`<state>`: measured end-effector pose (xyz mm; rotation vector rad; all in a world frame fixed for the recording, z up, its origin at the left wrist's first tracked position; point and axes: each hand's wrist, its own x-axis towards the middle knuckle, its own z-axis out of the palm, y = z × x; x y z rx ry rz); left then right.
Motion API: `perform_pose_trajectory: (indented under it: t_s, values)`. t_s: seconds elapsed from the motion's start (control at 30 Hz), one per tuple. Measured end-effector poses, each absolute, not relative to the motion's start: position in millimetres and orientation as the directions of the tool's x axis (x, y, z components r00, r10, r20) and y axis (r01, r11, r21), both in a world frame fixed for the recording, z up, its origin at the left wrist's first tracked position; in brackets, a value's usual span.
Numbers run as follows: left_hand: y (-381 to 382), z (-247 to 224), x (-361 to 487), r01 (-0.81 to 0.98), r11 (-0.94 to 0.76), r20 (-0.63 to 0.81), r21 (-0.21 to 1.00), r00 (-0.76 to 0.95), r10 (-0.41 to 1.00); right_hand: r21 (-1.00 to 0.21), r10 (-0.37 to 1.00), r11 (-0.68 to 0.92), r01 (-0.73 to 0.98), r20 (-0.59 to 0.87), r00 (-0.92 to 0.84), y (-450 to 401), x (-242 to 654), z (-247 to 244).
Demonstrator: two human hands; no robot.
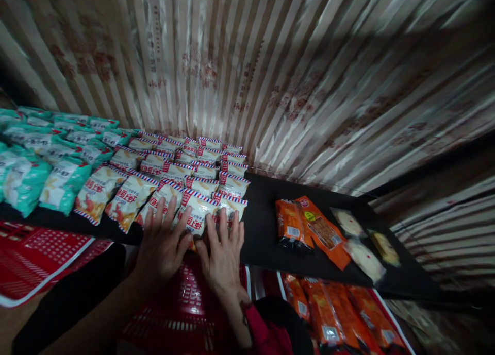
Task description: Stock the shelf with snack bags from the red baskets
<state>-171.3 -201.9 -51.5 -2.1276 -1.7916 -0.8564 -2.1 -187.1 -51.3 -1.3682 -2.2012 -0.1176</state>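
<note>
Rows of white snack bags [133,195] with red lettering and striped edges lie on a black shelf [259,231]. My left hand [160,247] rests its spread fingers on the front-row bags. Beside it my right hand [224,252] lies with fingers apart on the front bags at the right end of the rows. Both palms face down, and neither hand grips a bag. The fingertips cover part of the front bags.
Teal snack bags [64,182] fill the shelf's left. Orange packets [296,223] and pale round packs [363,259] lie to the right. Red baskets [189,293] stand below, one holding orange packets [328,314]. A striped, wrinkled curtain [216,61] hangs behind.
</note>
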Motion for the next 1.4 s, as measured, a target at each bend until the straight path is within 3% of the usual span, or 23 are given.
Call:
perform_pose_trajectory:
  t_s: [0.6, 1.0, 1.4]
  values:
    - [-185.8, -73.7, -158.5, 0.959, -0.132, 0.576, 0.25, -0.038, 0.817, -0.151, 0.791, 0.478, 0.865, 0.503, -0.349, -169.8, -9.7, -69.9]
    - [-188.6, -84.1, -160.9, 0.946, -0.229, 0.731, 0.23, -0.012, 0.683, -0.151, 0.763, 0.477, 0.866, 0.561, -0.322, -174.6, -5.3, -67.8]
    - [-194.1, -84.5, -160.9, 0.931, -0.254, 0.671, 0.262, 0.014, 0.741, -0.189, 0.813, 0.478, 0.858, 0.464, -0.351, -175.6, -6.0, -66.0]
